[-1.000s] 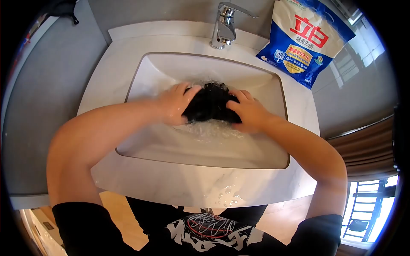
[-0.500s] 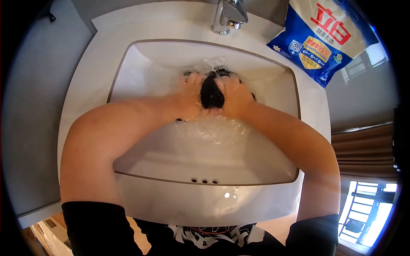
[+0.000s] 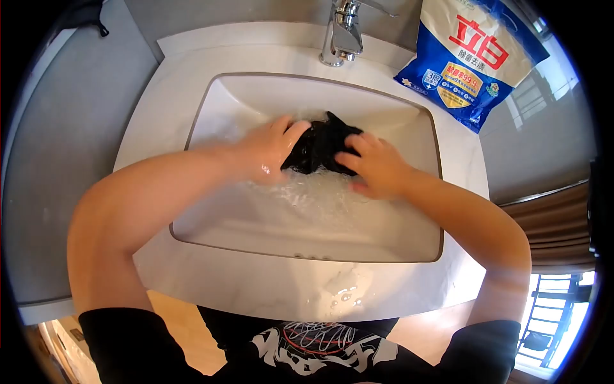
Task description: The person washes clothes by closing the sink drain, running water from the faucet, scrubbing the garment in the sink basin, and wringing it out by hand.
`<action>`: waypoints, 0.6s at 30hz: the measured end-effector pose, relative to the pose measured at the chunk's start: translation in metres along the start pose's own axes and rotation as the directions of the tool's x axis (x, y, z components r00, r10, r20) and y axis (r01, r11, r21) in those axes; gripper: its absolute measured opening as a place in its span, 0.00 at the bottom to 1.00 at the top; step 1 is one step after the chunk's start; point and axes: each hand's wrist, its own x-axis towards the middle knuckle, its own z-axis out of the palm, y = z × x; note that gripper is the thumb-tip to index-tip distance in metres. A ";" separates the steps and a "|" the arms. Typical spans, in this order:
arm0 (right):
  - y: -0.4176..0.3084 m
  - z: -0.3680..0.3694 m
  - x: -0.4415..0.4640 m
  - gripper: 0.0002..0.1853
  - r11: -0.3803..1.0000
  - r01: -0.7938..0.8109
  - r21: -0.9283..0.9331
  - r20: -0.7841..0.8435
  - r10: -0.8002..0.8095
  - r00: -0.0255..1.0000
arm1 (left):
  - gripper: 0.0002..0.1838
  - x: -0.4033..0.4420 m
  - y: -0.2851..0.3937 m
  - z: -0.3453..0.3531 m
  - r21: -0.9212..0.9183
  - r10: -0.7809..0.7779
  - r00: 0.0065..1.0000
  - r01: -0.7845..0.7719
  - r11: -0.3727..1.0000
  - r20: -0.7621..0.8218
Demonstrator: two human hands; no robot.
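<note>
A wet black cloth (image 3: 323, 146) is bunched up in the water of the white sink (image 3: 307, 233). My left hand (image 3: 268, 152) holds its left side, with the thumb and fingers curled against the fabric. On the right side, my right hand (image 3: 378, 165) grips the cloth with bent fingers. Parts of both hands' fingers are hidden by the cloth and the moving water. Ripples and foam surround the cloth, mostly just below it.
Behind the sink stands a chrome faucet (image 3: 342, 35). A blue and white detergent bag (image 3: 470, 64) rests on the counter (image 3: 256, 278) at the back right. Water drops lie on the counter's front edge. A brown curtain (image 3: 550, 224) hangs at the right.
Half a second ago my hands were close together, squeezing the cloth low in the water. Now they are farther apart, with more of the cloth showing above the water. The camera view has shifted too.
</note>
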 end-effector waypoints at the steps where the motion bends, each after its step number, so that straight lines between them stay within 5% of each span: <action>1: -0.002 -0.007 0.003 0.30 0.992 -0.092 0.083 0.105 0.083 0.991 | 0.49 -0.006 0.009 -0.002 0.058 -0.097 0.992 0.092 0.994 0.087; 3: -0.005 -0.014 0.012 0.27 0.932 -0.292 0.215 0.332 0.211 0.919 | 0.48 -0.005 0.029 -0.005 0.191 -0.298 0.924 0.256 0.948 0.241; 4: -0.001 -0.007 0.016 0.32 0.916 -0.282 0.286 0.248 0.213 0.945 | 0.50 0.002 0.042 -0.016 0.218 -0.374 0.858 0.314 0.924 0.351; 7: 0.006 0.022 0.021 0.41 0.982 -0.070 -0.178 -0.154 0.042 0.987 | 0.54 0.019 0.035 0.005 0.376 -0.256 0.925 0.139 0.916 0.282; 10: 0.010 0.049 0.024 0.50 0.942 -0.148 -0.303 -0.151 0.106 0.983 | 0.56 0.023 0.004 0.054 0.528 0.004 0.991 0.069 0.846 -0.136; 13: 0.005 0.055 0.036 0.51 0.931 -0.209 -0.299 0.093 0.247 0.965 | 0.56 0.034 0.000 0.058 0.504 -0.039 0.999 0.024 0.863 0.020; 14: 0.009 0.065 0.038 0.48 0.918 -0.202 -0.342 0.027 0.224 0.974 | 0.54 0.038 0.001 0.053 0.473 -0.090 0.988 0.021 0.881 0.122; 18: 0.020 0.037 0.060 0.37 0.954 -0.282 -0.106 0.289 0.300 0.909 | 0.44 0.058 0.015 0.017 0.204 -0.219 0.879 0.143 0.969 0.424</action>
